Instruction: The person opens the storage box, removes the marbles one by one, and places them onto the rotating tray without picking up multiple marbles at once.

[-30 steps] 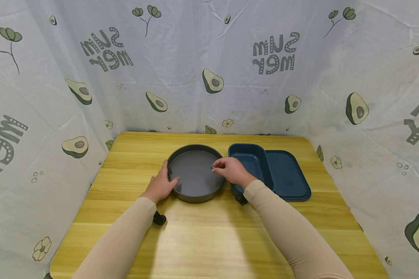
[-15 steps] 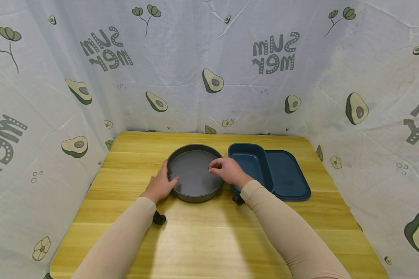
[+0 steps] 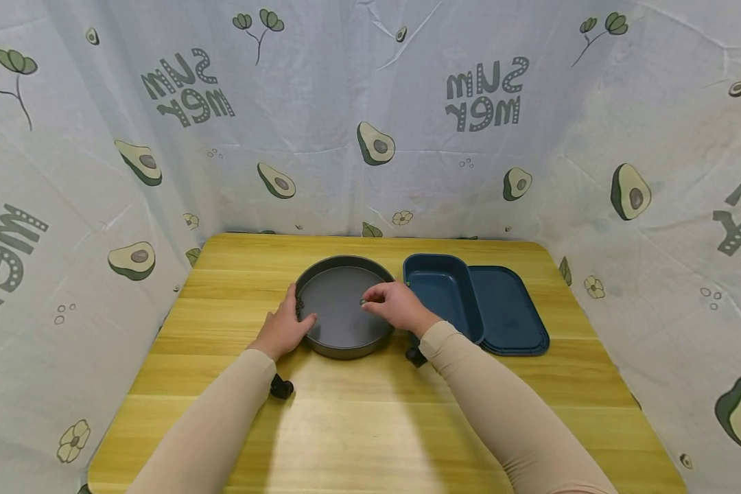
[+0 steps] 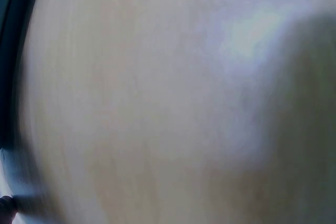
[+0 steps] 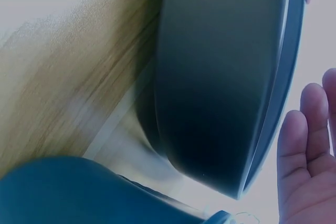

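Note:
In the head view a round dark grey pan [image 3: 346, 309] lies on the table. My left hand [image 3: 282, 328] holds its left rim, thumb over the inside and fingers along the outer side. Several tiny dark pieces [image 3: 300, 306] show against the inner wall there. Above the pan's right half, my right hand [image 3: 395, 305] pinches a tiny greenish piece [image 3: 363, 302] between thumb and fingertips; its kind I cannot tell. The right wrist view shows the pan's outer wall [image 5: 220, 77] and some fingers [image 5: 293, 135] beside it. The left wrist view misses the left hand.
A deep blue rectangular container [image 3: 444, 291] stands right of the pan, partly behind my right forearm. A speck of green [image 3: 407, 283] shows at its left rim. Right of it lies a flat blue lid [image 3: 509, 309]. A printed curtain [image 3: 370, 103] encloses the wooden table [image 3: 346, 425].
My right hand has shifted slightly left over the pan, carrying the tiny piece. The green speck at the container's rim has come into sight. My left hand and the pan have stayed put.

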`<state>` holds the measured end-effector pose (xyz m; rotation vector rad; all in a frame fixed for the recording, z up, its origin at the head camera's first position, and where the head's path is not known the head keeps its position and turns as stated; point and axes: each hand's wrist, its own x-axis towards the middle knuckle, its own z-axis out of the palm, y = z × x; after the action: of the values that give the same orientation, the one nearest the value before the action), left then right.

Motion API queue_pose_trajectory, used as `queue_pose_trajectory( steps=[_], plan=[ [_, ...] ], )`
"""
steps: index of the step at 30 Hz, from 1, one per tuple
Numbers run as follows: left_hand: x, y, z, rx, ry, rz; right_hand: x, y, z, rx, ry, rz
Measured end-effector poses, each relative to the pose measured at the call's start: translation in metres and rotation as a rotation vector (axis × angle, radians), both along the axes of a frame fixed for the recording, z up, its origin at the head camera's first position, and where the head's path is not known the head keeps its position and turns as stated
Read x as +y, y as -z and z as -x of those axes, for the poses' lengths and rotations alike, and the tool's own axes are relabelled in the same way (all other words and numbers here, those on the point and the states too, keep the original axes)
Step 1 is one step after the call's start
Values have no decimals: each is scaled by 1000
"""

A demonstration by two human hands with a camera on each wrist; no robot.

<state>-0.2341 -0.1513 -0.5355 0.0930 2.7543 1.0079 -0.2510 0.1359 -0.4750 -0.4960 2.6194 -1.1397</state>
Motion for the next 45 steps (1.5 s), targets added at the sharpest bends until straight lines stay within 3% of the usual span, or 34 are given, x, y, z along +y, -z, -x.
queue_pose_trajectory(
  steps=[29, 45],
  plan=[
    [1, -1, -3, 8, -4, -6, 1, 6, -1, -43, 7, 8],
    [0, -1, -2, 4, -6, -14, 60, 0, 6, 16, 86, -79]
  ],
)
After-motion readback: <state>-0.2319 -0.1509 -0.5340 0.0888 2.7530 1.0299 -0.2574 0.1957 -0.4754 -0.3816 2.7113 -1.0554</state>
